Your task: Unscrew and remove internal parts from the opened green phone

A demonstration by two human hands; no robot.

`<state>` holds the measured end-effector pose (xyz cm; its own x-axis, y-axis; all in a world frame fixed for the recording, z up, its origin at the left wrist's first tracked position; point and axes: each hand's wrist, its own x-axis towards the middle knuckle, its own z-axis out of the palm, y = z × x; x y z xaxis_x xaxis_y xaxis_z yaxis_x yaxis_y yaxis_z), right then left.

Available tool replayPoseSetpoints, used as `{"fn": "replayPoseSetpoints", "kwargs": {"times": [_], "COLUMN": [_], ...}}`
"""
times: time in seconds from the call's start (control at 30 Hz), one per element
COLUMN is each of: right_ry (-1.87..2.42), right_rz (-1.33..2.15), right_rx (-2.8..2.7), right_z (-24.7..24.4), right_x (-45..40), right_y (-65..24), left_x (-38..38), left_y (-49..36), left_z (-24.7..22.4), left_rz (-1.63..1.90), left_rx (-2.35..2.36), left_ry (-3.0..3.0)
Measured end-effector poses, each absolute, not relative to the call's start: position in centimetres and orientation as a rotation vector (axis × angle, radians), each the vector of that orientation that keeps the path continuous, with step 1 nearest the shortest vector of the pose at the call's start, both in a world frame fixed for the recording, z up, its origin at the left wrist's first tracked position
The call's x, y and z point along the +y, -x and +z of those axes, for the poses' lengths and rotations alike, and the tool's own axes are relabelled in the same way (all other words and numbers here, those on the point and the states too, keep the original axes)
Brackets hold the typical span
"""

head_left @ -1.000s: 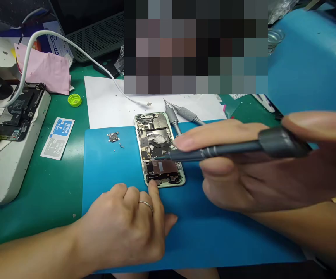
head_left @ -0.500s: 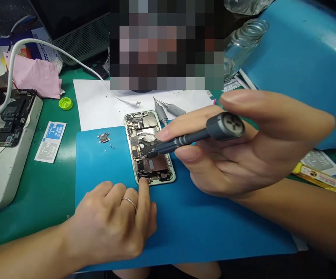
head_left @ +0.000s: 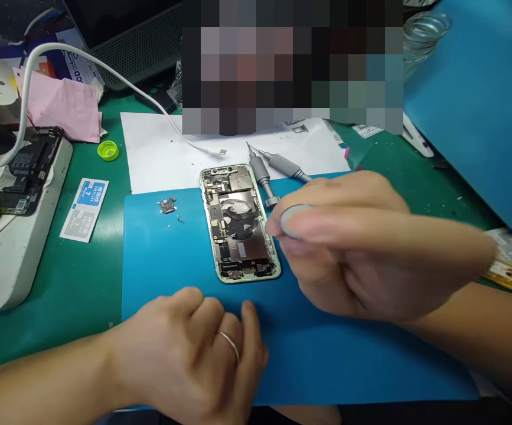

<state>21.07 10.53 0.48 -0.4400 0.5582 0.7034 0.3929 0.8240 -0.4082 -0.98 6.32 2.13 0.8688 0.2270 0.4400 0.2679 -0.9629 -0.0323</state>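
Just below the opened phone (head_left: pixel 242 227), my left hand (head_left: pixel 202 348) rests on the blue mat (head_left: pixel 158 254) with its fingers curled in. It wears a ring and appears to hold nothing. My right hand (head_left: pixel 353 248) is raised at the right of the phone, closed in a pinch. Between its fingertips shows the round grey end of a screwdriver (head_left: pixel 287 219); the rest of that tool is hidden. The phone lies upright on the mat, its boards and inner plate bare. To its left are a small camera-like module (head_left: pixel 167 205) and a tiny loose part (head_left: pixel 180 219).
Two grey screwdrivers (head_left: pixel 262 174) lie beyond the phone, partly over white paper (head_left: pixel 158 153). A white cable (head_left: pixel 105 65) arches in from the left. Also about are a wipe packet (head_left: pixel 84 209), a green cap (head_left: pixel 107 150), and another phone shell (head_left: pixel 29 171) on a white box.
My left hand has come off the phone's lower end and dropped onto the mat. My right hand has lifted the screwdriver away from the phone and turned it, so its shaft no longer shows.
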Motion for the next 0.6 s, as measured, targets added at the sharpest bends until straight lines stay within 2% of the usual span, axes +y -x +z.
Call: {"fn": "replayPoseSetpoints", "kwargs": {"times": [0.07,0.4,0.5,0.6], "right_ry": [0.61,0.736,0.714,0.719], "right_rz": [0.209,0.156,0.104,0.025], "right_rx": [-2.074,-2.346,-2.346,-2.342], "right_z": [0.4,0.7,0.8,1.4], "right_x": [10.7,10.7,11.0,11.6], "right_y": [-20.6,-20.7,-20.9,-21.3], "left_x": [6.2,5.9,6.2,7.3], "left_y": [1.0,0.9,0.9,1.1], "left_z": [2.1,2.1,1.8,1.5], "left_rz": [-0.711,-0.733,-0.812,-0.949], "left_rx": [-0.314,-0.313,-0.49,-0.863], "left_ry": [2.974,2.958,2.983,3.03]}}
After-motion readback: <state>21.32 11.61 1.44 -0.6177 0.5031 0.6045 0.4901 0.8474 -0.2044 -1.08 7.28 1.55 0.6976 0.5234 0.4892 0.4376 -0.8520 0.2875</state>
